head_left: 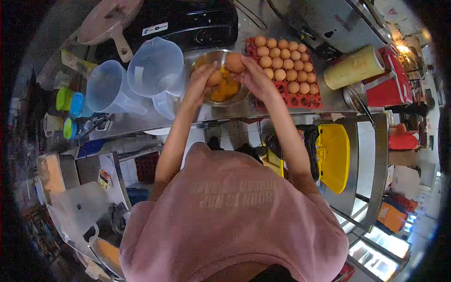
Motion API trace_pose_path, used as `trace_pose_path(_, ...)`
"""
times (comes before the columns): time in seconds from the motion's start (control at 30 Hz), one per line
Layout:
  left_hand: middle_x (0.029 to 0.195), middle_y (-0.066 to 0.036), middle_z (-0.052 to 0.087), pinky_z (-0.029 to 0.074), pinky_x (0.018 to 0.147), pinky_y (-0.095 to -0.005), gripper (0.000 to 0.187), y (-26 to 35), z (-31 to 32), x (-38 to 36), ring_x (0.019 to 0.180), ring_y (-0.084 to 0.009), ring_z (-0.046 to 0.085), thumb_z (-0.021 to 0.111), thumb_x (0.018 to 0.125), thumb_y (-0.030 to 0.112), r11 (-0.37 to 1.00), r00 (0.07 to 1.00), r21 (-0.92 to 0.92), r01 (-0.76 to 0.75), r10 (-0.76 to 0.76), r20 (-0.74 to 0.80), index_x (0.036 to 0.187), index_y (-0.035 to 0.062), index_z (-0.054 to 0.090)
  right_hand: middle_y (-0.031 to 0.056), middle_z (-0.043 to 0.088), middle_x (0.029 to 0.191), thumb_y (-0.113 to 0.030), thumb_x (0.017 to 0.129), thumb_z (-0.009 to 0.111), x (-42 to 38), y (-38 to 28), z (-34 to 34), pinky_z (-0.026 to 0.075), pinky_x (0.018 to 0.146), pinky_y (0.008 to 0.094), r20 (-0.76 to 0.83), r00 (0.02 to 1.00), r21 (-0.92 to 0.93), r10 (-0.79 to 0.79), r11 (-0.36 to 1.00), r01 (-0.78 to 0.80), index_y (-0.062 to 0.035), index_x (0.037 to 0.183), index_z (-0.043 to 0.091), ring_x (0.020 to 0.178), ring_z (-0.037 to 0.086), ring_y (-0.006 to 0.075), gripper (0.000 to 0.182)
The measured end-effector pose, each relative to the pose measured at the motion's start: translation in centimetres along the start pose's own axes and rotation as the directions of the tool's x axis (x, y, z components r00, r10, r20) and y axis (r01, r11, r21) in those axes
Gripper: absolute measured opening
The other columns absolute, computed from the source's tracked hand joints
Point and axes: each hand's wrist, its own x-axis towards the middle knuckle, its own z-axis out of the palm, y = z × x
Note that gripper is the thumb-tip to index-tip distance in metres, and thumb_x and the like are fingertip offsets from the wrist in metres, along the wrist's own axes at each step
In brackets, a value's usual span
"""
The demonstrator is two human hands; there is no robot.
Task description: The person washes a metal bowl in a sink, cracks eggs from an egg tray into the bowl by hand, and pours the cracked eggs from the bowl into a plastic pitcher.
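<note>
Over a round metal bowl (242, 97), my left hand (199, 84) has its fingers curled round a brown egg (215, 78). My right hand (257, 81) grips another brown egg (234, 62) at the bowl's far right side, fingertips on its shell. Orange-yellow yolks and raw egg (226, 88) lie in the bowl below both hands. Just right of the bowl is a red egg tray (307, 101) with rows of brown eggs (277, 63); several cups at its near edge hold no egg.
Two clear plastic jugs (155, 70) stand left of the bowl. Behind them are a black stove (197, 23) and a pan (105, 23). A large yellowish roll (352, 68) lies right of the tray. An open yellow bin lid (336, 157) sits below the counter's edge.
</note>
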Motion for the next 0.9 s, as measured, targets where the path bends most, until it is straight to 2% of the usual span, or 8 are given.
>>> trace_pose_path(0.13,0.083,-0.006,0.058,0.044,0.061,-0.0181,0.034,0.8,0.1,-0.5,0.075,-0.0104,0.055,0.059,0.079,0.027,0.92,0.955,0.263,-0.291,0.263,0.135,0.104,0.0052,0.053,0.0073,0.054,0.099,-0.026,0.087,0.047,-0.5,-2.8,0.7,0.047,0.072,0.0276,0.033,0.973,-0.124,0.229,0.967,-0.224,-0.0006,0.108,0.045,0.09,0.054,0.0147,0.033)
trace_pose_path(0.23,0.087,-0.008,0.06,0.044,0.066,-0.0223,0.036,1.0,-0.1,0.2,0.077,-0.0138,0.057,0.061,0.077,0.026,0.665,0.853,0.54,-0.517,0.45,0.264,0.108,0.0092,0.054,0.0063,0.055,0.096,-0.025,0.086,0.049,-0.2,-2.7,0.7,0.047,0.068,0.0251,0.003,0.979,-0.311,0.205,0.93,-0.194,-0.0002,0.108,0.046,0.084,0.054,0.0115,0.034)
trace_pose_path(0.33,0.089,-0.009,0.061,0.044,0.071,-0.0263,0.039,1.0,-0.1,0.7,0.078,-0.0168,0.059,0.062,0.075,0.028,0.519,0.82,0.658,-0.546,0.491,0.292,0.109,0.0093,0.055,0.0061,0.055,0.097,-0.024,0.084,0.052,0.8,-2.0,0.0,0.046,0.062,0.0228,0.147,0.979,-0.53,0.138,0.847,-0.04,0.0001,0.109,0.048,0.074,0.054,0.0096,0.035)
trace_pose_path(0.4,0.097,-0.01,0.059,0.044,0.077,-0.0303,0.041,0.9,-0.7,0.8,0.087,-0.0195,0.057,0.062,0.075,0.031,0.607,0.886,0.651,-0.455,0.384,0.261,0.108,0.0083,0.055,0.0057,0.055,0.096,-0.024,0.083,0.055,1.2,-1.5,-0.5,0.045,0.06,0.0225,0.25,0.968,-0.663,0.03,0.734,0.148,-0.0003,0.11,0.048,0.07,0.054,0.0091,0.036)
trace_pose_path(0.47,0.096,-0.012,0.059,0.044,0.078,-0.0327,0.042,0.9,-0.7,0.8,0.088,-0.023,0.057,0.062,0.074,0.033,0.583,0.903,0.705,-0.405,0.374,0.21,0.107,0.0075,0.055,0.0047,0.057,0.094,-0.024,0.081,0.057,1.4,-1.0,-0.7,0.044,0.059,0.0228,0.334,0.929,-0.753,-0.159,0.549,0.364,-0.0012,0.11,0.049,0.067,0.053,0.009,0.038)
trace_pose_path(0.57,0.086,-0.017,0.061,0.044,0.074,-0.034,0.041,0.8,0.1,0.2,0.082,-0.0288,0.059,0.062,0.073,0.035,0.429,0.864,0.816,-0.388,0.478,0.159,0.103,0.0066,0.057,0.0073,0.06,0.086,-0.023,0.076,0.061,1.3,-1.0,-0.5,0.045,0.062,0.026,0.363,0.905,-0.902,-0.221,0.162,0.401,-0.0028,0.11,0.05,0.07,0.057,0.014,0.041)
trace_pose_path(0.77,0.082,-0.021,0.059,0.044,0.072,-0.0363,0.037,0.4,0.5,-0.3,0.08,-0.034,0.058,0.057,0.077,0.033,0.361,0.886,0.865,-0.35,0.427,0.18,0.101,0.0043,0.058,0.0159,0.06,0.082,-0.019,0.072,0.063,1.5,0.3,-0.8,0.046,0.063,0.0301,0.362,0.872,-0.919,-0.329,0.034,0.394,-0.0024,0.104,0.053,0.071,0.059,0.0236,0.038)
trace_pose_path(0.9,0.087,-0.021,0.059,0.044,0.073,-0.0364,0.035,0.4,0.0,0.1,0.083,-0.0345,0.057,0.054,0.079,0.029,0.331,0.866,0.842,-0.425,0.42,0.272,0.104,0.0042,0.057,0.014,0.06,0.08,-0.016,0.072,0.063,1.6,-0.2,-0.8,0.045,0.062,0.028,0.325,0.909,-0.931,-0.259,0.083,0.357,-0.0034,0.106,0.053,0.068,0.057,0.0184,0.038)
